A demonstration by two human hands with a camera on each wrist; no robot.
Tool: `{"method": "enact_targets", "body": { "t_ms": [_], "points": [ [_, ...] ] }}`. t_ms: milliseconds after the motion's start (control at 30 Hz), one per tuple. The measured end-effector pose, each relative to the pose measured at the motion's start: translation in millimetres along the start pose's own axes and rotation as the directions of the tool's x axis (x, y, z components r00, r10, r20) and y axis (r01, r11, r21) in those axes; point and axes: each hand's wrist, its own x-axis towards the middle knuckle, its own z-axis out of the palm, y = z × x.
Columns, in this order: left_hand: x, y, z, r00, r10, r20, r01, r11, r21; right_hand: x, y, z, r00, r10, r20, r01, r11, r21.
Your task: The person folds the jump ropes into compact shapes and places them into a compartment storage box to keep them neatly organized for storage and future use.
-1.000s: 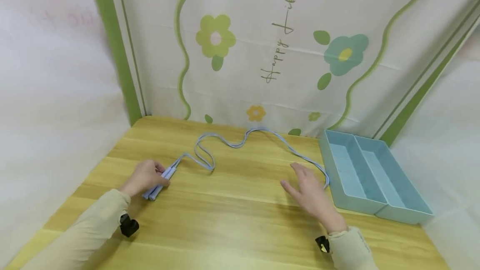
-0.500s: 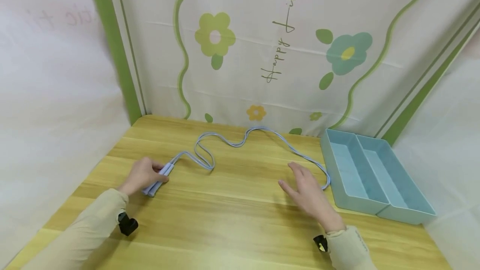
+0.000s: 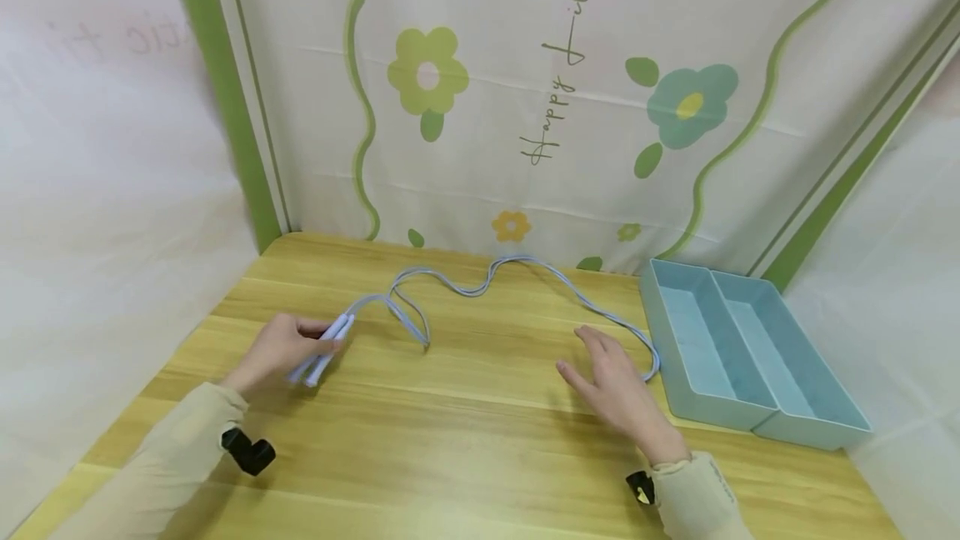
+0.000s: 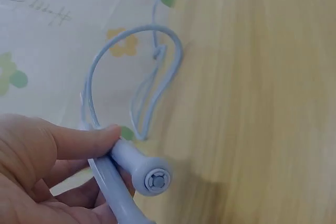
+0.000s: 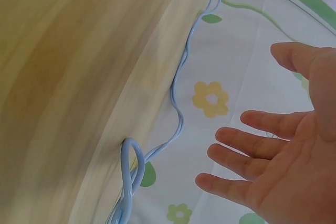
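A light blue jump rope (image 3: 517, 257) stretches in waves over the wooden table, its doubled cord ending in a bend beside the blue tray. My left hand (image 3: 283, 350) pinches its two handles (image 3: 327, 348) side by side between thumb and fingers. In the left wrist view the thumb (image 4: 86, 141) lies across both handles, one round handle end (image 4: 157, 181) faces the camera, and the cord arcs up behind them. My right hand (image 3: 618, 386) hovers near the cord's far bend with fingers spread, holding nothing; the right wrist view shows its bare palm (image 5: 294, 166).
A light blue tray (image 3: 750, 423) with two long compartments stands at the table's right side. Behind the wooden table (image 3: 465, 440) hangs a white flowered curtain (image 3: 480, 132). White sheets close off the left and right sides.
The two handles have risen slightly and shifted with my left hand, and the cord near them has lifted into an arc. My right hand has barely moved.
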Motion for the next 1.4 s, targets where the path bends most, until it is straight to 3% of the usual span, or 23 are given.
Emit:
{"method": "enact_targets", "body": {
  "t_ms": [133,333,567,833,1167,1400],
  "points": [
    [-3.6,12.9,2.2,1.0,0.003,-0.022,-0.006,0.994,-0.108,1,-2,0,1.0,-0.004,0.003,0.004,1.0,-0.001],
    [-11.4,31.7,10.8,0.999,0.029,-0.016,-0.031,0.979,-0.202,3,-7,-2,1.0,-0.015,0.005,0.015,1.0,0.007],
    [-18.1,52.9,19.2,0.997,0.072,0.021,-0.065,0.969,-0.24,6,-12,-3,1.0,0.003,0.011,-0.004,0.998,0.059],
    [-23.7,71.8,28.2,0.989,0.139,0.047,-0.119,0.947,-0.299,17,-28,-5,0.999,-0.039,-0.018,0.041,0.986,0.164],
    [-26.3,104.2,46.5,0.971,0.23,0.066,-0.196,0.922,-0.334,34,-69,-10,0.995,-0.102,-0.017,0.101,0.934,0.343],
    [-28.0,127.7,56.6,0.959,0.265,0.097,-0.22,0.918,-0.329,41,-87,-8,0.987,-0.157,-0.044,0.158,0.862,0.481]
  ]
}}
